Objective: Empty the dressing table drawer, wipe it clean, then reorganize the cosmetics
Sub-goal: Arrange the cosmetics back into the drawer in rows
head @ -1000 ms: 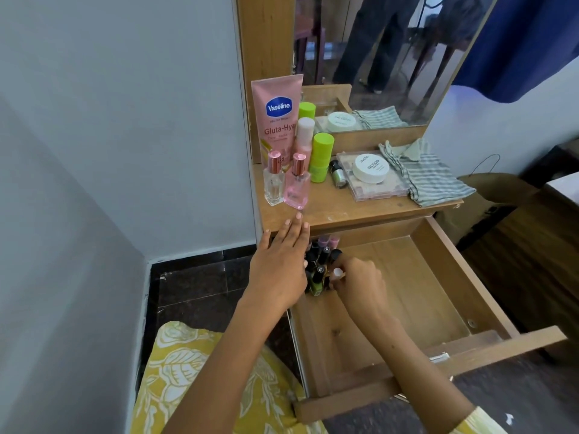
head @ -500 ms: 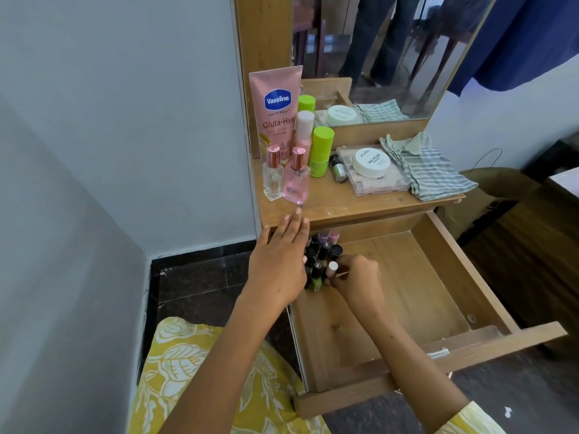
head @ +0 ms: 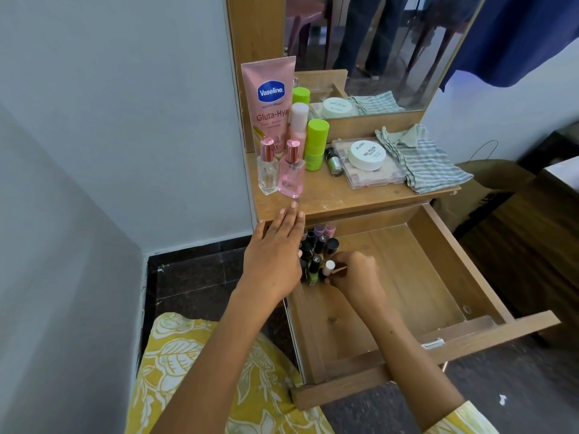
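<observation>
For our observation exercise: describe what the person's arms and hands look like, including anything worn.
Both forearms are bare. The left hand and right hand show no rings or bracelets. A yellow sleeve cuff with a pale pattern shows on the right arm. Nails on the left hand look short and pale.

**Readable labels on the dressing table**

A tall pink tube (head: 270, 101) standing at the back left of the wooden surface (head: 329, 198) carries a blue oval logo reading "Vaseline", with "Gluta-Hya" in larger letters below it; the finer print underneath is too small to read. A round white jar (head: 366, 155) lying on a clear flat case (head: 369, 173) reads "NAIL POLISH" on its lid, under a small brand word that cannot be made out.
</observation>
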Demonstrator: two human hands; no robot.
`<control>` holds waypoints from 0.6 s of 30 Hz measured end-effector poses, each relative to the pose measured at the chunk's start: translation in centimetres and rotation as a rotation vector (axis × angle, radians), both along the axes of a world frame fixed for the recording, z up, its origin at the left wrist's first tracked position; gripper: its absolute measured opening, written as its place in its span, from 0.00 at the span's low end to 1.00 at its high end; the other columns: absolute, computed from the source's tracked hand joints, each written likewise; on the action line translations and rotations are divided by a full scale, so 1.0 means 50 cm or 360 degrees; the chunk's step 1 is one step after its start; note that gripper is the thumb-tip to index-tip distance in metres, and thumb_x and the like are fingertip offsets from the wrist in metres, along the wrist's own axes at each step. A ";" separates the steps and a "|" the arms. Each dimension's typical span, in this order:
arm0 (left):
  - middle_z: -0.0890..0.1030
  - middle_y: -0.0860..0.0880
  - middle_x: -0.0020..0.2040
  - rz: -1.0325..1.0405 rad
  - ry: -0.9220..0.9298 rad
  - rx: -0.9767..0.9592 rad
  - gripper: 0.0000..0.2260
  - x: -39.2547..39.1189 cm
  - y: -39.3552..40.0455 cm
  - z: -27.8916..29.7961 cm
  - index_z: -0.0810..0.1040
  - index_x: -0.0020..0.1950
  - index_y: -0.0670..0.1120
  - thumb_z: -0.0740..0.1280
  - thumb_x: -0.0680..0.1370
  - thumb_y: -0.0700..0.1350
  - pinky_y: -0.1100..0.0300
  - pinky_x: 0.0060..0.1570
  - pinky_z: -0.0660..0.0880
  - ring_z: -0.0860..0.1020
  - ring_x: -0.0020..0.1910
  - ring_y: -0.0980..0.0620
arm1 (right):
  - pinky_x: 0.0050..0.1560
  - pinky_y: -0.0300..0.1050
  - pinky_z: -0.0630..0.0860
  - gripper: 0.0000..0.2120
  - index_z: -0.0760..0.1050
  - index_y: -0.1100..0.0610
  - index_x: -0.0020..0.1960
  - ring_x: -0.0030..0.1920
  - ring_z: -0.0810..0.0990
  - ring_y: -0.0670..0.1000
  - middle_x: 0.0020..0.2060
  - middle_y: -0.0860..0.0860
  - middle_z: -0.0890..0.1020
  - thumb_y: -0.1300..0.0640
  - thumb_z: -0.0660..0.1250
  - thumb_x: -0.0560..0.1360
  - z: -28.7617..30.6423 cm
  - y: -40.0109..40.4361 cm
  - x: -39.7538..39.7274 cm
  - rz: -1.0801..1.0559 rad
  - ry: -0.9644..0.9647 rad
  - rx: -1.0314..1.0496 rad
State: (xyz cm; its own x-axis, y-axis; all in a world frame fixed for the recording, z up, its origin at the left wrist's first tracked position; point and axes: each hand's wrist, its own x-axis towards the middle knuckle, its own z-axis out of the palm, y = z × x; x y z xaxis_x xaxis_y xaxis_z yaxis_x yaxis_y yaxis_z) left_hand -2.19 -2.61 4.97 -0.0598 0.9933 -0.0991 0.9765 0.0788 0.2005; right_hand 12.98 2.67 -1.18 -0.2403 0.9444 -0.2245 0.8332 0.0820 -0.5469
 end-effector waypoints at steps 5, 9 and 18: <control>0.36 0.50 0.76 0.0002 0.0003 -0.0002 0.30 0.002 0.000 0.001 0.38 0.76 0.48 0.55 0.82 0.44 0.51 0.72 0.40 0.38 0.75 0.53 | 0.35 0.38 0.74 0.16 0.79 0.56 0.47 0.40 0.78 0.49 0.39 0.48 0.78 0.56 0.79 0.62 0.002 -0.010 -0.015 0.0040 -0.0064 -0.0061; 0.36 0.50 0.76 0.0002 0.0009 0.0001 0.30 0.001 0.000 -0.001 0.38 0.76 0.48 0.54 0.82 0.44 0.51 0.72 0.40 0.38 0.75 0.52 | 0.22 0.30 0.58 0.11 0.72 0.53 0.40 0.30 0.68 0.40 0.36 0.48 0.77 0.55 0.76 0.68 -0.008 -0.006 -0.029 -0.0009 -0.0097 -0.0060; 0.36 0.50 0.76 -0.0002 0.0007 0.0017 0.29 0.000 0.000 -0.002 0.39 0.76 0.48 0.53 0.82 0.45 0.51 0.72 0.41 0.39 0.75 0.52 | 0.37 0.43 0.75 0.04 0.78 0.61 0.44 0.40 0.77 0.53 0.39 0.53 0.78 0.66 0.69 0.70 0.008 -0.009 -0.011 -0.0038 -0.0293 0.0019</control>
State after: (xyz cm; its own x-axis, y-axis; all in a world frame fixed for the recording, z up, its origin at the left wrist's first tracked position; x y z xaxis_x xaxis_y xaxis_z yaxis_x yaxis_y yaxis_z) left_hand -2.18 -2.62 4.86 -0.0593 0.9943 -0.0885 0.9774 0.0758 0.1972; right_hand 12.42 2.22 -0.78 -0.1738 0.9521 -0.2515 0.9210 0.0667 -0.3838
